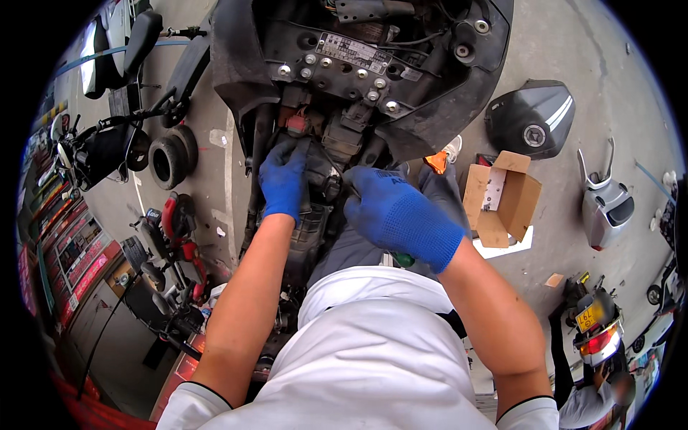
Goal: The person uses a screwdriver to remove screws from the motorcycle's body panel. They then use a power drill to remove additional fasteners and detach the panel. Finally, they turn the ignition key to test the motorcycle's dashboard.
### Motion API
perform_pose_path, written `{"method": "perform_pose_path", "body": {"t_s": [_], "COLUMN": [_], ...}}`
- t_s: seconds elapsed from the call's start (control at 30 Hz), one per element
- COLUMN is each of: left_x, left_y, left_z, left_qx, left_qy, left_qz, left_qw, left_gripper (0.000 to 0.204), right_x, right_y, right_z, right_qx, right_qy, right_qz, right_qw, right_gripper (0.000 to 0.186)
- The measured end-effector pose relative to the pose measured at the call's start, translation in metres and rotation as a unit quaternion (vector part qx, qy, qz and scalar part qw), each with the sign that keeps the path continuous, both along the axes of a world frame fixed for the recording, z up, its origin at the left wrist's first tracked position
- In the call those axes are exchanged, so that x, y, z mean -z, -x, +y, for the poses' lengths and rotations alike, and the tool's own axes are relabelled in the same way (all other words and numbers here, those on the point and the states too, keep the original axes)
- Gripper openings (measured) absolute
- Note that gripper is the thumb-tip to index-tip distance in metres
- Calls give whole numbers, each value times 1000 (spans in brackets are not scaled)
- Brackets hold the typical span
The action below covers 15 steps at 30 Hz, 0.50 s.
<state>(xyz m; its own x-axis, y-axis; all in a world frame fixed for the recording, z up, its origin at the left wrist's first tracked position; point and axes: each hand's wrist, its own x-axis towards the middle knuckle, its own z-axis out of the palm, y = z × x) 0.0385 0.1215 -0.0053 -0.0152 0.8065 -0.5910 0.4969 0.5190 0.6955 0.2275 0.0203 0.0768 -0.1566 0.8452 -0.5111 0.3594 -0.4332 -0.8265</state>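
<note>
A partly stripped motorcycle with dark plastic panels (437, 107) stands in front of me, its metal frame plate (344, 68) and bolts exposed. My left hand (282, 183), in a blue glove, reaches into the opening below that plate. Its fingers are bent among the dark parts, just below a red connector (297, 123); what they grip is hidden. Beside a dark boxy component (342, 136) and a small metal part (330, 186) is my right hand (401, 215), also gloved in blue and slightly blurred. Its fingers are curled closed, and anything in them cannot be made out.
An open cardboard box (519, 201) sits on the floor at right, near a black tank cover (527, 122) and a silver tail piece (608, 211). Two tyres (166, 163) and several motorbikes are at left. Another person (591, 408) is at lower right.
</note>
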Motion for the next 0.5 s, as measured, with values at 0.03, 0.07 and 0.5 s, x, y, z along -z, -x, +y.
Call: {"method": "perform_pose_path", "body": {"t_s": [0.03, 0.07, 0.5], "left_x": [3, 8, 17], "left_y": [1, 3, 9], "left_z": [0, 1, 10], "left_qx": [-9, 5, 47], "left_qy": [4, -16, -32], "left_qz": [-2, 7, 38], "left_qw": [1000, 1000, 998], "left_gripper": [31, 31, 32], "right_x": [1, 3, -5], "right_y": [1, 1, 4], "right_z": [1, 4, 23], "right_qx": [-3, -10, -8], "right_qy": [0, -5, -1], "right_qz": [3, 7, -22], "right_qw": [1000, 1000, 1000], "right_gripper": [34, 35, 19]}}
